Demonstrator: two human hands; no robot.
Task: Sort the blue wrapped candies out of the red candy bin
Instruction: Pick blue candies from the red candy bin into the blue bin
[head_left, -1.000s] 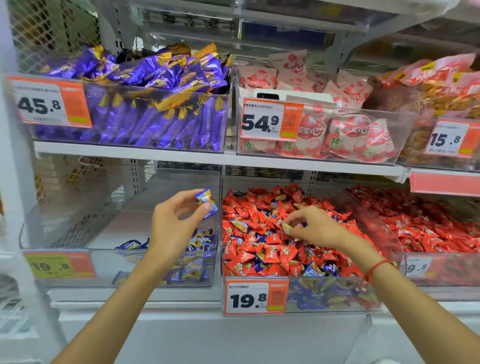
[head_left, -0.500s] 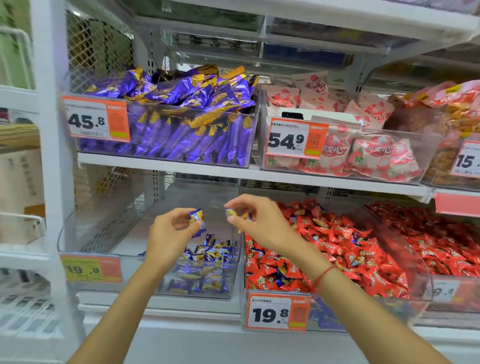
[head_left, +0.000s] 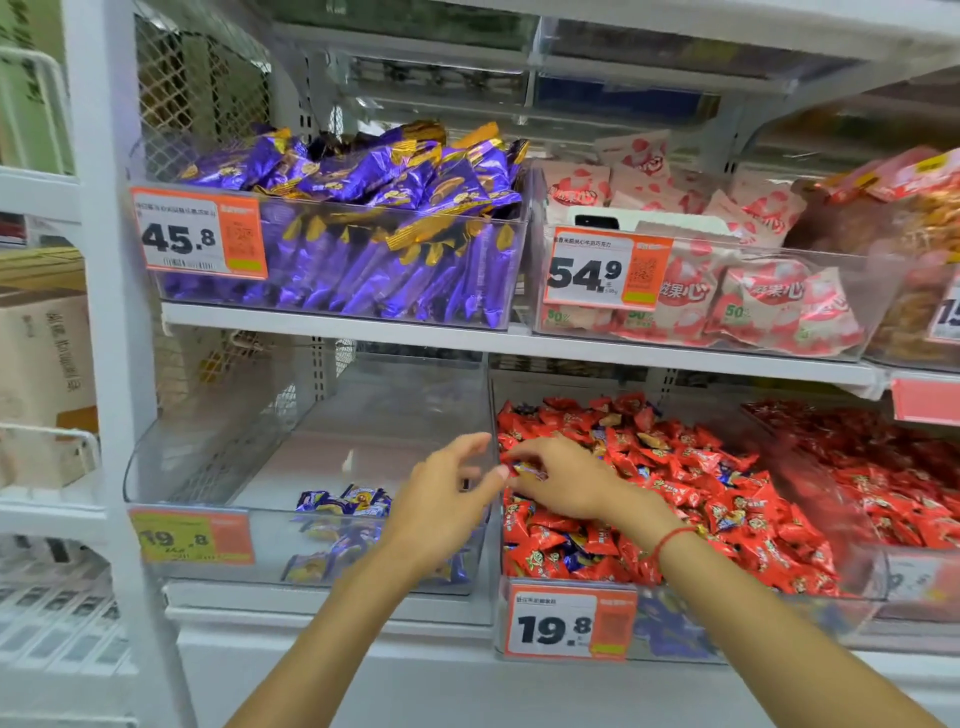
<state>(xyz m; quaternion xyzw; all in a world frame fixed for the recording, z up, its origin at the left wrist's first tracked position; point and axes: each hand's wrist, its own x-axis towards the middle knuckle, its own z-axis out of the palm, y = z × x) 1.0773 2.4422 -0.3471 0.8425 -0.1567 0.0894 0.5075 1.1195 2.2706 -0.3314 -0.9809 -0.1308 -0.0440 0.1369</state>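
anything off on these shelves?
Yes. Blue wrapped candies sit mixed among the red ones in the red candy bin, some low against its front wall. A phone also lies on the pink packs in the 54.9 bin above, which is not stock.

My left hand (head_left: 441, 512) covers part of the blue candies (head_left: 343, 501) in the clear bin (head_left: 208, 467), and I cannot tell whether its fingers hold anything. My right hand (head_left: 561, 480) pinches something at the red bin's (head_left: 862, 587) left edge; it is too blurred to name its colour. The far-right bin (head_left: 914, 457) is smeared and cut by the frame edge, its price tag (head_left: 948, 322) too. The yellow tag's (head_left: 189, 535) digits are blurred.
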